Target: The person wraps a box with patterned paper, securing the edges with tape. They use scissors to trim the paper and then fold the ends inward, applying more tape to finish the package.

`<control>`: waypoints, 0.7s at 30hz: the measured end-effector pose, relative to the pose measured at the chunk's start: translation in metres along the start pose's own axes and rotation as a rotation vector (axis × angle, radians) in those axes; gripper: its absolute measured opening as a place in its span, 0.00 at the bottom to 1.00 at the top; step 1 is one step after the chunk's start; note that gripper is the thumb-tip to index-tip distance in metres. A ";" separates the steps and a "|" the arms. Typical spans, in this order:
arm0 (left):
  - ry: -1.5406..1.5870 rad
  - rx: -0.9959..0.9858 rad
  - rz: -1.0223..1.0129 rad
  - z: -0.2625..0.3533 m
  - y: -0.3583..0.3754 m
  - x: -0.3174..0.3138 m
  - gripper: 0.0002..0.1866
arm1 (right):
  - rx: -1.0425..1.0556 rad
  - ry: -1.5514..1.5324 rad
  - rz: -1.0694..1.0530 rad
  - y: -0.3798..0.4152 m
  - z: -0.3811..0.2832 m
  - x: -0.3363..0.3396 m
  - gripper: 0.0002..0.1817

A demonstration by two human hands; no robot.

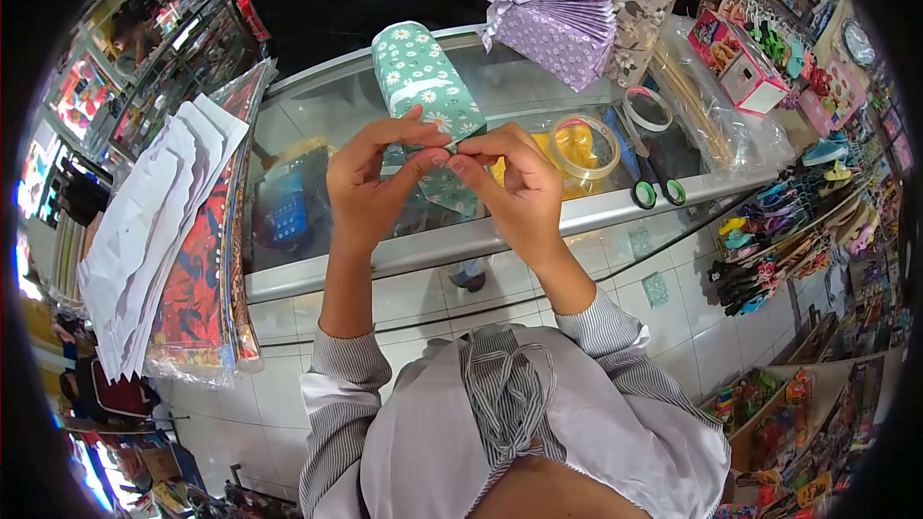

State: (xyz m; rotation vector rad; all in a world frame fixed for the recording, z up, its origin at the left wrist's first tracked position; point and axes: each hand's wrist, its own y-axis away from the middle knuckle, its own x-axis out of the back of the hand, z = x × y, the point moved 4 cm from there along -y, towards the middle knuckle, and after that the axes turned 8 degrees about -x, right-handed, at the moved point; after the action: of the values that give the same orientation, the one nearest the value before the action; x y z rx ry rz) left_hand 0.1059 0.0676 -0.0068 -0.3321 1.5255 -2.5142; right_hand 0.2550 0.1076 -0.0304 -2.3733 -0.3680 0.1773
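Observation:
A green daisy-patterned wrapped package (419, 72) lies on the glass counter, its near end at my fingers. My left hand (383, 171) pinches the green paper at that end, thumb against index finger. Close beside it, my right hand (517, 183) also pinches there, with the two thumbs almost touching. What exactly sits between the fingertips is too small to make out. A pleated purple package with a bow (553, 34) stands farther back to the right.
Tape rolls (585, 146) (648, 109) and green-handled scissors (658, 187) lie right of my hands. White paper sheets (159, 221) hang over the left end. A floral bag (615, 0) and pink box (738, 62) are at the back right. The counter's metal edge (404, 258) runs below my wrists.

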 end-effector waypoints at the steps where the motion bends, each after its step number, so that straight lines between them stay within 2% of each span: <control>1: 0.005 0.001 -0.002 0.001 -0.001 0.000 0.12 | 0.007 -0.011 0.005 -0.001 0.000 -0.001 0.11; 4: 0.007 0.000 -0.003 0.002 -0.001 -0.001 0.10 | 0.289 0.337 0.072 0.000 -0.013 0.000 0.11; 7: -0.002 -0.003 0.001 0.002 -0.002 -0.002 0.10 | 0.376 0.404 0.088 -0.001 -0.017 -0.001 0.12; 13: 0.022 0.000 0.019 0.001 -0.002 -0.005 0.10 | 0.320 0.223 0.096 -0.003 -0.008 -0.001 0.13; 21: 0.001 -0.020 0.025 0.001 -0.001 -0.003 0.09 | 0.499 0.386 0.154 -0.002 -0.012 -0.006 0.15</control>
State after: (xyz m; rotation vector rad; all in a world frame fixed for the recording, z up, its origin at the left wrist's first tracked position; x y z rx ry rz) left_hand 0.1092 0.0681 -0.0062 -0.3132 1.5467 -2.4817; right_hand 0.2512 0.0992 -0.0202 -1.8828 0.0445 -0.1102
